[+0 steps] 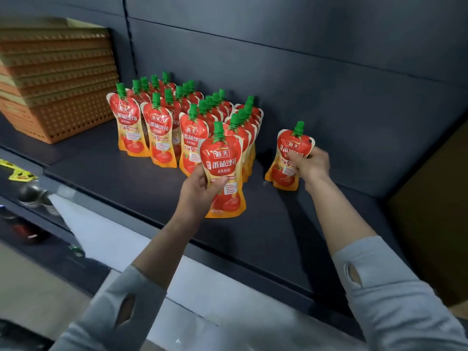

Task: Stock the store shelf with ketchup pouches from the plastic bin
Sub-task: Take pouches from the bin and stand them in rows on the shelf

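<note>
Several red ketchup pouches with green caps [162, 127] stand in rows on the dark shelf [106, 171]. My left hand [200, 191] grips one pouch [222, 158] by its left side, holding it upright just in front of the rows. My right hand [310, 164] holds another pouch [291, 150] by its right edge, its base resting on the shelf to the right of the rows, apart from them. The plastic bin is out of view.
A stack of orange perforated baskets [58, 79] sits on the shelf at the back left. The shelf's dark back wall [304, 72] rises behind the pouches. Bare shelf lies right of the rows. A lower shelf at left holds dim items [30, 193].
</note>
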The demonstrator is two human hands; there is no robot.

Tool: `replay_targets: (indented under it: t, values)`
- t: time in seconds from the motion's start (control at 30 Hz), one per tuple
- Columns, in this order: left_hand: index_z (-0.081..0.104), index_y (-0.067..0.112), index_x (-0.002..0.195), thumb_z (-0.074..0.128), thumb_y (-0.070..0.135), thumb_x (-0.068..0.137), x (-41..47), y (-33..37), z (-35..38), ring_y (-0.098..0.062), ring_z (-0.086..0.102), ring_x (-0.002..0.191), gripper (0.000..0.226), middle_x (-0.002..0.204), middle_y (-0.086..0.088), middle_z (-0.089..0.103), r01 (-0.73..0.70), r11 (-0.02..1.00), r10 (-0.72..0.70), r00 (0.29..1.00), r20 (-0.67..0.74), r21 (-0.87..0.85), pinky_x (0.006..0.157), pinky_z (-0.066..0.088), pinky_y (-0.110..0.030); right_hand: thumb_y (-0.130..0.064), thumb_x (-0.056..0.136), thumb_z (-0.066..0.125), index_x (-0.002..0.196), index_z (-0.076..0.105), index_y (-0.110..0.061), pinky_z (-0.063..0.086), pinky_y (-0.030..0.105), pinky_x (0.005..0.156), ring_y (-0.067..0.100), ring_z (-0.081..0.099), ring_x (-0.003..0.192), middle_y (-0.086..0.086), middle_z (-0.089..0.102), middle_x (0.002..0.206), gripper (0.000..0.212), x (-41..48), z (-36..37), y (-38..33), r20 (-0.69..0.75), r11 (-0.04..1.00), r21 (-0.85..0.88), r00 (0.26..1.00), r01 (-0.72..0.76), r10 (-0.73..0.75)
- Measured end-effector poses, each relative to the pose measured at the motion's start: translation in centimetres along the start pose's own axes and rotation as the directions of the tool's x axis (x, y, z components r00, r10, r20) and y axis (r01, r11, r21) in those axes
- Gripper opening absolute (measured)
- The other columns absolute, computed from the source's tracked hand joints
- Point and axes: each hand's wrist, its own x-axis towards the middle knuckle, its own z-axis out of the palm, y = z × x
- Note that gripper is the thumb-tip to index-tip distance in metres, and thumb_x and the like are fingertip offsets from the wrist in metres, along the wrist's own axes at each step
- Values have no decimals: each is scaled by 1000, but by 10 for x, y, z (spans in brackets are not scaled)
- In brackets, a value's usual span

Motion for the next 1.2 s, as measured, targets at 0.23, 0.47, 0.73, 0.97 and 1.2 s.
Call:
replay_targets:
  t: [0.23, 0.47, 0.73, 0.97, 1.2]
  values:
    - [62, 18, 114, 66, 10, 89, 2, 2, 7, -16, 68, 103, 26, 111, 0, 71, -4, 1000, 4, 1000, 4, -4, 85, 57, -28, -24, 86, 78, 112, 71, -18, 52, 40, 100, 21, 67, 109, 4, 72, 116, 28, 43, 32, -10, -46, 999, -21, 998, 50, -51]
    - [63, 24, 107, 67, 15, 87, 2, -3, 7, -14, 68, 102, 23, 109, 3, 71, -6, 1000, 6, 1000, 11, 7, 84, 55, -28, -29, 87, 76, 113, 71, -20, 49, 45, 104, 25, 64, 114, 2, 72, 117, 28, 63, 41, -6, -79, 992, -90, 993, 83, -90]
    - [63, 19, 113, 66, 13, 88, -1, -5, 18, -8, 69, 98, 26, 106, 6, 72, 6, 1000, -5, 997, 72, -14, 76, 55, -17, -25, 86, 75, 110, 58, -22, 54, 30, 84, 9, 61, 87, -3, 64, 102, 29, 8, 12, -23, -169, 955, -85, 941, 284, -295]
    - [62, 16, 117, 67, 9, 88, -2, -16, 50, -15, 68, 103, 30, 111, -3, 71, 2, 1000, 2, 982, 191, -19, 91, 55, -33, -22, 89, 75, 101, 74, -13, 49, 12, 60, 2, 70, 80, -4, 76, 95, 15, -85, -11, -21, 509, 961, 100, 817, 257, -271]
    - [53, 14, 133, 70, 13, 86, 3, -36, 75, -10, 58, 117, 51, 128, 0, 62, -79, 986, 43, 971, 237, 147, 101, 47, -27, -21, 85, 78, 99, 74, -14, 51, 16, 60, 3, 72, 75, -2, 77, 92, 15, -66, -40, -8, 269, 966, 84, 928, 244, -257]
